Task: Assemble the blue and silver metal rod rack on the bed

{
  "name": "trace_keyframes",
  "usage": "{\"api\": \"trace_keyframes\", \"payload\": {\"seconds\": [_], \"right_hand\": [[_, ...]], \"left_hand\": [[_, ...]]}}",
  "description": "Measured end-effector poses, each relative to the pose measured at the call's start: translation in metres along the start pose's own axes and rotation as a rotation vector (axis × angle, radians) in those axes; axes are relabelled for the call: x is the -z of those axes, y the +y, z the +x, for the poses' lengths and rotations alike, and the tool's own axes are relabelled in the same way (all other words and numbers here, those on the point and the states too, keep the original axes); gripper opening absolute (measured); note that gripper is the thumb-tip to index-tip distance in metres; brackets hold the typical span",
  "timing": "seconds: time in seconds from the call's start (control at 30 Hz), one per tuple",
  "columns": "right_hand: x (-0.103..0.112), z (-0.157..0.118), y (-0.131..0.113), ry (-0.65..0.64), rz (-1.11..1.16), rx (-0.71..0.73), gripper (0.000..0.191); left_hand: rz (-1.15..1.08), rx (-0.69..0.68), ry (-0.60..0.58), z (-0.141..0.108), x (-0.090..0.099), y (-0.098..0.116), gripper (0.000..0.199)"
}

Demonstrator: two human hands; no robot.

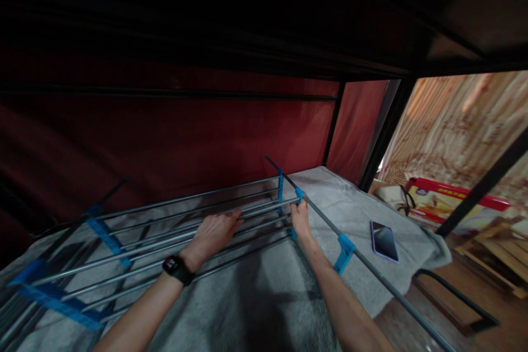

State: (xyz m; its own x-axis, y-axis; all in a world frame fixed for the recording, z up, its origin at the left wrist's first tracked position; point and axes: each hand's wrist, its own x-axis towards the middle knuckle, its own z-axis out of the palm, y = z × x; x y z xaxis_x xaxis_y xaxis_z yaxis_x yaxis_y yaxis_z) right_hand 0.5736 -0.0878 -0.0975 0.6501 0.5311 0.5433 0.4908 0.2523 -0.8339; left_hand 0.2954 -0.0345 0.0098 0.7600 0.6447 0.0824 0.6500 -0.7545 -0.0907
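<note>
A partly assembled rack of grey metal tubes [165,239] and blue plastic connectors lies across a grey blanket; it looks like a shoe rack. My left hand [216,230], with a black smartwatch [178,269] on its wrist, is closed around one of the middle tubes. At the rack's right end, my right hand [300,220] grips where a tube meets a blue connector [299,193]; its fingertips are partly hidden. A long side pole [371,269] runs past that hand toward the lower right and carries another blue connector [345,250]. More blue connectors [61,302] join the tubes at the left.
A phone [384,241] lies on the blanket [272,297] to the right. Dark bed-frame posts [388,132] and a low dark ceiling surround the space, with a red wall [231,137] behind. Beyond are a red-yellow box [437,203] and a wooden stool [495,256].
</note>
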Motion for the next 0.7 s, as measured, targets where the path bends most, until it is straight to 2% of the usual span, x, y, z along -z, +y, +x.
{"api": "trace_keyframes", "payload": {"seconds": [0.17,0.43,0.7], "right_hand": [[-0.0005,-0.0011,0.0027,0.000,0.028,-0.013,0.039],[-0.0024,-0.0012,0.0079,-0.003,0.030,0.016,0.040],[-0.0016,-0.0022,0.0079,-0.002,0.004,0.014,0.039]], "left_hand": [[-0.004,-0.007,-0.041,0.0008,0.0028,-0.0001,0.044],[0.001,0.005,-0.039,0.0032,-0.0018,-0.0025,0.044],[-0.122,-0.009,-0.053,0.0082,-0.0022,-0.0085,0.046]]}}
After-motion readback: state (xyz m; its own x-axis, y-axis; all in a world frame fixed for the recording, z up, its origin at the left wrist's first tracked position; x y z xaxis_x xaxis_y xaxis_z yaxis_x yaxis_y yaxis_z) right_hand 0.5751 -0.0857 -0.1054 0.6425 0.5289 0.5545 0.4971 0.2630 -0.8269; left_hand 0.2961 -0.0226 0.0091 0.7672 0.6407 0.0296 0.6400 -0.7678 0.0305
